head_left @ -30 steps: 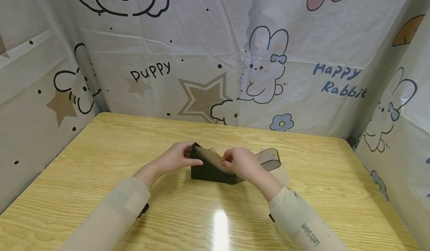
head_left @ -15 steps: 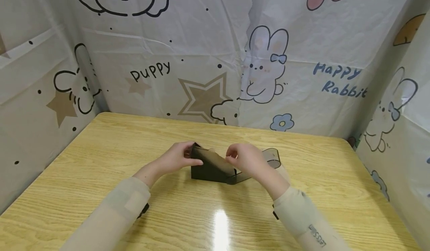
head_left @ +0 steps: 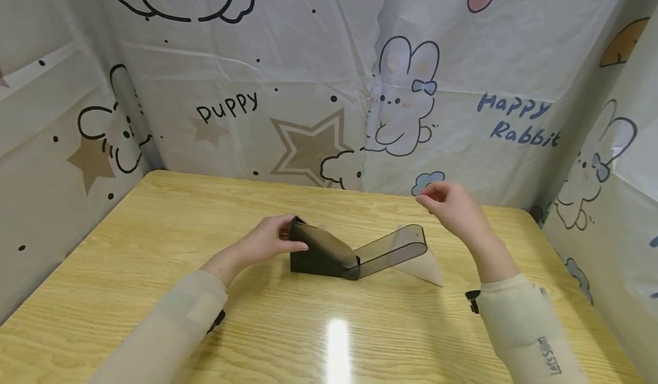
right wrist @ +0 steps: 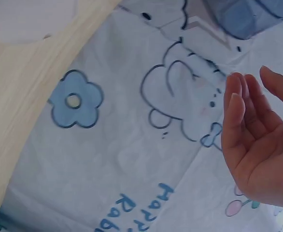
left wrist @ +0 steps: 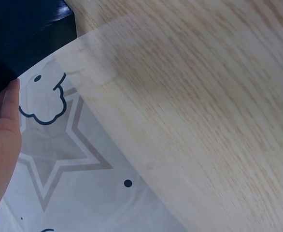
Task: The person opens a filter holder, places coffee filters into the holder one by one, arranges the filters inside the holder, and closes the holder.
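Note:
My left hand [head_left: 262, 240] grips the closed end of a black box [head_left: 316, 258], its thumb along the near side and its fingers round the end. The box's smoky see-through lid [head_left: 393, 252] is hinged back to the right. Brownish paper shows along the box's sloping opening. In the left wrist view, fingers [left wrist: 8, 108] meet the edge of the dark ribbed box [left wrist: 35, 29]. My right hand [head_left: 454, 204] is raised above and right of the lid, loosely curled. The right wrist view shows nothing between the fingers of that hand [right wrist: 257, 140].
A pale tan sheet of paper [head_left: 424, 267] lies on the wooden table [head_left: 257, 327], partly behind the lid and seen through it. Printed cloth [head_left: 303, 58] hangs along the table's back edge and at both sides.
My right hand has drawn away from the box's opening, up and to the right, uncovering the lid and the paper sheet. The left hand keeps its hold on the box.

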{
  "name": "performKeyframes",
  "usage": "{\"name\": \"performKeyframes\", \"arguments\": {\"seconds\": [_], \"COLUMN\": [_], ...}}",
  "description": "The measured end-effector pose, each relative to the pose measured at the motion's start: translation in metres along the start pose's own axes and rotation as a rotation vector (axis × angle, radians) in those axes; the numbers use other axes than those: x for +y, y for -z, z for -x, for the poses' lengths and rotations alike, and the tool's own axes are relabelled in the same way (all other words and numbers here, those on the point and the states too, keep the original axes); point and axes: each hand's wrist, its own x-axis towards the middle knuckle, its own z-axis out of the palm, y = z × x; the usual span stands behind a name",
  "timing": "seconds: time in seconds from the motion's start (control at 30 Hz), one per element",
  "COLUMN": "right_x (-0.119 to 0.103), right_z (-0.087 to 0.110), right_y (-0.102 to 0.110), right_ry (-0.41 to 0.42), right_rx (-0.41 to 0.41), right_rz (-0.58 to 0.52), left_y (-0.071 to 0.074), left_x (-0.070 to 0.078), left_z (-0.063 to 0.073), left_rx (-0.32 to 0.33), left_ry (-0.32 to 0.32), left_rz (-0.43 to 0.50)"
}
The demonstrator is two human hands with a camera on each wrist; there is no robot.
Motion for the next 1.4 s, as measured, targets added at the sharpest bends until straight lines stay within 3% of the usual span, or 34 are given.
{"name": "performKeyframes", "arguments": {"seconds": [0.13, 0.33, 0.53, 0.87, 1.4], "right_x": [0.018, 0.055, 0.079, 0.096, 0.099], "right_z": [-0.004, -0.011, -0.01, -0.01, -0.01], "right_y": [-0.008, -0.037, -0.056, -0.063, -0.065], "right_ry": [-0.037, -0.141, -0.226, -0.268, -0.309], "right_rx": [-0.06, -0.211, -0.3, -0.295, -0.22], "right_rz": [0.085, 0.215, 0.264, 0.256, 0.214], "left_y": [0.001, 0.0, 0.001, 0.001, 0.001], "left_x": [0.0, -0.001, 0.0, 0.002, 0.002], "left_z": [0.001, 0.0, -0.001, 0.0, 0.0], "left_rx": [0.007, 0.002, -0.001, -0.005, -0.004], "left_ry": [0.007, 0.006, 0.005, 0.021, 0.034], "left_rz": [-0.001, -0.002, -0.008, 0.0, 0.018]}}
